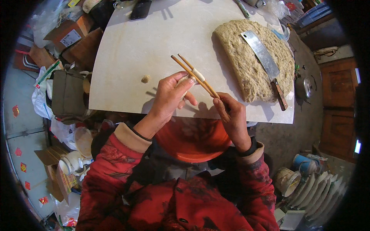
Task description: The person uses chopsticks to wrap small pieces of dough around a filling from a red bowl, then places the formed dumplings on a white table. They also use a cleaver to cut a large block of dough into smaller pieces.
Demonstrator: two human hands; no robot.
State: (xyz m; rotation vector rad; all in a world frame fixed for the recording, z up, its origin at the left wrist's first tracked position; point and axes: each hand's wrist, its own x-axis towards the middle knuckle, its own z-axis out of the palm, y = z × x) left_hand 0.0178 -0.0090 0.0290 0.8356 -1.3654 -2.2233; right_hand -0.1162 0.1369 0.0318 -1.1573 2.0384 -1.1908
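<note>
My right hand grips a pair of wooden chopsticks near one end, over the front edge of a pale board. Around one chopstick sits a short white wrap, perhaps dough or cloth. At the chopsticks' middle, my left hand pinches a soft white strip between thumb and fingers; the fingers partly hide it. A small beige lump lies on the board to the left. Below both hands is an orange basin.
A large, rough, dough-like slab covers the board's right side, with a cleaver on top, its handle towards me. A phone lies at the far edge. Cardboard boxes and a bag crowd the left; a metal kettle stands right.
</note>
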